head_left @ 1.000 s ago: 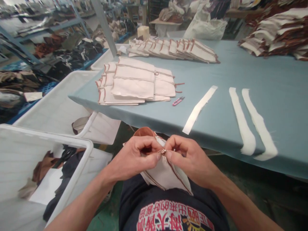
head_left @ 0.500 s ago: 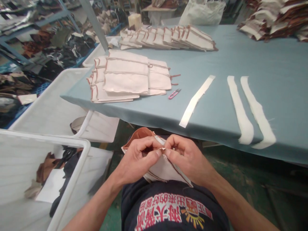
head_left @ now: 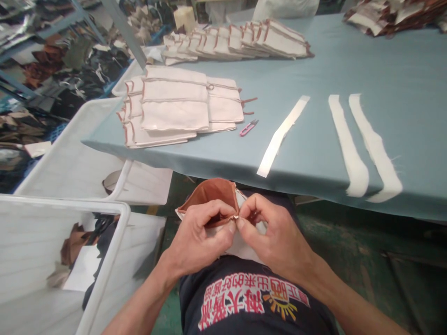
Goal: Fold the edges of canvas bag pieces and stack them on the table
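Observation:
Over my lap I hold a cream fabric pouch (head_left: 209,197) with a brown lining and brown piping. My left hand (head_left: 200,235) and my right hand (head_left: 275,237) both pinch its edge, thumbs and forefingers meeting at one small spot. The brown lining bulges up behind my left fingers. The lower part of the pouch is hidden under my hands. On the blue-green table (head_left: 314,139) ahead lies a stack of flat cream pouches (head_left: 174,109) and a small pink thread snipper (head_left: 248,127).
Three white fabric strips (head_left: 352,149) lie along the table's near edge at right. A fanned row of pouches (head_left: 237,42) sits further back. White plastic bins (head_left: 70,163) with fabric scraps stand at my left, and shelves of dark goods beyond.
The pouch has turned in my hands, with more brown lining showing at the top. My hands have stayed pinched together, and the view has tipped slightly down.

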The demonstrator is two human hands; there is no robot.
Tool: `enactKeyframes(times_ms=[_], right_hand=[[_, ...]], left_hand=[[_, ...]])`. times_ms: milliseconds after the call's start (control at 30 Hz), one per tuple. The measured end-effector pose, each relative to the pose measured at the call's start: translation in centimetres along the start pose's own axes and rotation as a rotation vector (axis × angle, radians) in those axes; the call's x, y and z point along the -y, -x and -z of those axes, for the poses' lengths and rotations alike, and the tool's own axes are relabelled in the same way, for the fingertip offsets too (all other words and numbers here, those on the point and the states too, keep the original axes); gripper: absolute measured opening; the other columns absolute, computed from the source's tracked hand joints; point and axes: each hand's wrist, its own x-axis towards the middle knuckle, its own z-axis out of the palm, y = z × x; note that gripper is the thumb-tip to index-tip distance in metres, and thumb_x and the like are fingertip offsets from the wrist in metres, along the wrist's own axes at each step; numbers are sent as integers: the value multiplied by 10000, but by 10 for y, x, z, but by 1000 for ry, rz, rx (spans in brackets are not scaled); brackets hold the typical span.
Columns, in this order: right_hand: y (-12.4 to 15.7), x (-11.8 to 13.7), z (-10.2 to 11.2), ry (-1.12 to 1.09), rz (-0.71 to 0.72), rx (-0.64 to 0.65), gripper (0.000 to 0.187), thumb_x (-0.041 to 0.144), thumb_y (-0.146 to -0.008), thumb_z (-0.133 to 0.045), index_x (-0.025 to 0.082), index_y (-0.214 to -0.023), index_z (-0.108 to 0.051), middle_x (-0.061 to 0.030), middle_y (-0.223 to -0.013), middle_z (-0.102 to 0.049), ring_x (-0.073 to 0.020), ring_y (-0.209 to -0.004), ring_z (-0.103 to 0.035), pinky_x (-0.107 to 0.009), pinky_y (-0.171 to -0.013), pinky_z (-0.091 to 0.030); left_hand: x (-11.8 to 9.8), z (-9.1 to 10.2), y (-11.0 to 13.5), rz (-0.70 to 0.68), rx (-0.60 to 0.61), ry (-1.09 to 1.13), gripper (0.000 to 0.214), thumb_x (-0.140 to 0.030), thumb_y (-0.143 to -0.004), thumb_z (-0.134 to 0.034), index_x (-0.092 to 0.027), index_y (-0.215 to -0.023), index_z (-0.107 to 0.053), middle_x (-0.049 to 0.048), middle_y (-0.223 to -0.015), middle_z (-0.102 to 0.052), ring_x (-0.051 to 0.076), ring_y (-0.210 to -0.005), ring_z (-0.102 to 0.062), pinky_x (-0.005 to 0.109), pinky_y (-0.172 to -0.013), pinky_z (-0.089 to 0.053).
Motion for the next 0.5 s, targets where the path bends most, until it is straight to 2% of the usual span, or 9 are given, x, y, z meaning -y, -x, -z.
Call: enactKeyframes(times_ms=[233, 400, 500], right_hand=[[10, -1, -15, 74, 4, -116, 48, 202, -821, -559, 228, -856, -539, 16, -693, -646, -133, -576, -621, -240, -533, -460], [12, -2, -25, 81, 14, -211, 69, 202, -818, -565, 235, -866, -528, 13, -702, -659, -141, -601, -640, -251, -585, -504], [14, -2, -24, 87, 56, -206, 60, 201, -832, -587, 229, -857, -540, 10, -715, -659, -138, -620, -638, -253, -601, -505]], left_hand=[[1, 3, 1, 52, -13, 5, 159, -152, -867, -581, -147, -737, -672, -5, -699, -676, 112, -652, -597, 219, -624, -440], [-1, 0, 4, 68, -47, -5, 161, -149, -876, -575, -157, -736, -653, -20, -680, -659, 107, -632, -575, 222, -608, -419], [0, -1, 6, 81, -40, 10, 179, -169, -915, -560, -167, -750, -631, -31, -685, -630, 102, -634, -547, 224, -620, -411]])
